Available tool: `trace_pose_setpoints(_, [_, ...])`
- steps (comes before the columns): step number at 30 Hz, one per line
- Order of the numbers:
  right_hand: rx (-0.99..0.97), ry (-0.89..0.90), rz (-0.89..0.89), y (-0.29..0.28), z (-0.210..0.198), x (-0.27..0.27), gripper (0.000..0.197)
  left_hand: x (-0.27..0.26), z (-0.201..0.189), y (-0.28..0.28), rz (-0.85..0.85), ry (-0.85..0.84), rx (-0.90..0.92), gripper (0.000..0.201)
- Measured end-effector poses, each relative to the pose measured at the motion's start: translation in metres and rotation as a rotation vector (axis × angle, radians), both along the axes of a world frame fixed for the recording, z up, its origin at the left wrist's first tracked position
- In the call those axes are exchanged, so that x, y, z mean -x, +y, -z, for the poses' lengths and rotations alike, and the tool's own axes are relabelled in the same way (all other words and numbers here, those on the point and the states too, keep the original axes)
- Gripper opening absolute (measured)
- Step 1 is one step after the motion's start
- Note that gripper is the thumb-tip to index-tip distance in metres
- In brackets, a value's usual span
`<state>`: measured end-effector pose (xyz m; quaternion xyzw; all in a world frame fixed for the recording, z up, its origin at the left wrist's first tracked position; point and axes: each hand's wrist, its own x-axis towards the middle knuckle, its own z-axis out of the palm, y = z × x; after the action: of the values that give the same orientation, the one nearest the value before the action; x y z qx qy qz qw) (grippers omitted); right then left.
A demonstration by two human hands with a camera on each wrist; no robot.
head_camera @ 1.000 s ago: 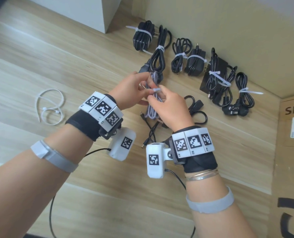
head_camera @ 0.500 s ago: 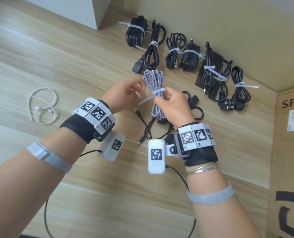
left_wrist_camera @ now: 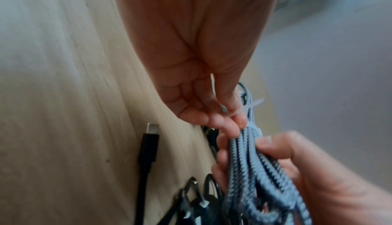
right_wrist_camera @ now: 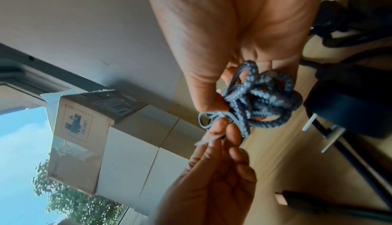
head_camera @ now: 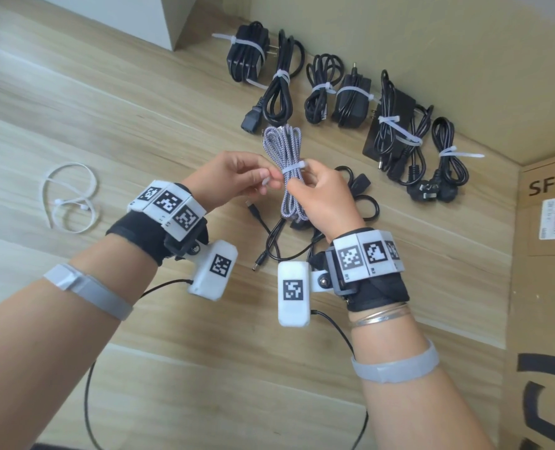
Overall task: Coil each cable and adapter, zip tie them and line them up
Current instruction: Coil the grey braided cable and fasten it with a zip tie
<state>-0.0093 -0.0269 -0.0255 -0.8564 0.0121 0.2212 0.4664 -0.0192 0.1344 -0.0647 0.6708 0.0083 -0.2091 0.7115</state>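
Likely an office or storeroom: a wood-grain tabletop (head_camera: 114, 102) against a plain beige wall (head_camera: 432, 43), with printed cardboard shipping boxes (head_camera: 549, 287) alongside.

Loose black cables (head_camera: 269, 235) — under hands

We see a grey-and-white braided cloth cable (head_camera: 284, 157), its weave rough and matt, cinched by a smooth, translucent white plastic zip tie (head_camera: 294, 166). At the upper right lie black, smooth, faintly glossy rubbery cable bundles (head_camera: 318, 89). Beneath runs a pale, matt wood-grain floor (head_camera: 107, 125); at the right edge stands a matt brown cardboard box (head_camera: 549, 287).
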Motion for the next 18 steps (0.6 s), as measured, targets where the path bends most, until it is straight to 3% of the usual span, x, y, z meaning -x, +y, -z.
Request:
trace_pose_setpoints(10, [-0.030,-0.006,-0.024,-0.002,0.006,0.006,0.031,0.004,-0.007,-0.004,-0.076,0.048,0.081,0.016])
trace_pose_setpoints(18, [0.013,-0.031,-0.059,-0.005,0.009,0.011,0.019,0.000,-0.010,-0.008,-0.182,-0.151,-0.267,0.016])
